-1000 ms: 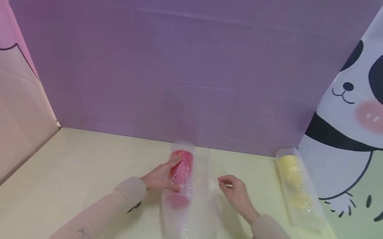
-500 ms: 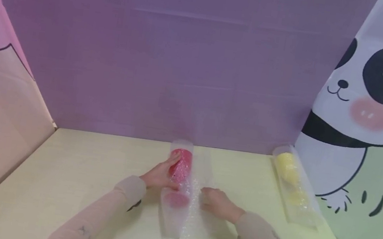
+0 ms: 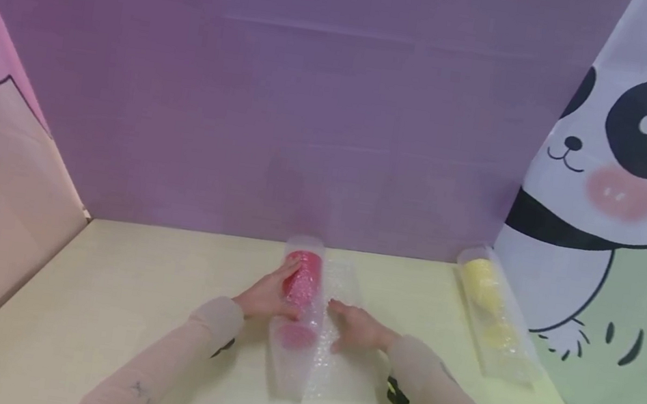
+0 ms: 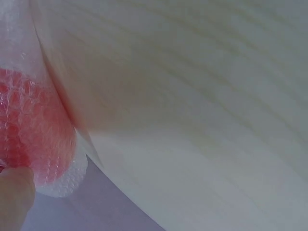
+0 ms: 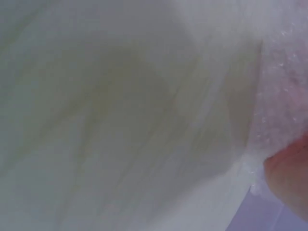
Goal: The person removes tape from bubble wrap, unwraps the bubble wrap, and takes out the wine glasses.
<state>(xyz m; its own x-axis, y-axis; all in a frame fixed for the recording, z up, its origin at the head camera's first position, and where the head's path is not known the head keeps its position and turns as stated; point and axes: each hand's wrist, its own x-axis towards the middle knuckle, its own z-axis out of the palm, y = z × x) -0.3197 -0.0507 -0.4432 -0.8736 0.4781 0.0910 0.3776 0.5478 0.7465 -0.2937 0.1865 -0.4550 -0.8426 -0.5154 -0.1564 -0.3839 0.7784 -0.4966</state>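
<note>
Head view, from my remote station: one worktop (image 3: 127, 319), pale. One red roll (image 3: 310, 310) in bubble wrap, lying lengthwise at the middle of the worktop, far end at its back edge. One sheet (image 3: 338, 383), clear, flat along the roll's right side. Left hand (image 3: 272, 293): laid across the roll, thumb and fingers spread well apart. Right hand (image 3: 361, 329): over the sheet just beside the roll, fingers extended, thumb apart from them. The hands are near each other, not touching. One yellow roll (image 3: 489, 312), wrapped, slanting along the right edge from the back right corner. Purple wall (image 3: 312, 104) behind; panda panel (image 3: 605, 145) at right. Of my three views, only this one gives both hands and the yellow roll.

Left wrist view: adds the bubble cells over the red and a fingertip (image 4: 17, 192) against them; the rest of that hand is out of frame.

Right wrist view, blurred: one digit (image 5: 291, 175) at the bubble wrap; how firmly it presses, I cannot tell.
</note>
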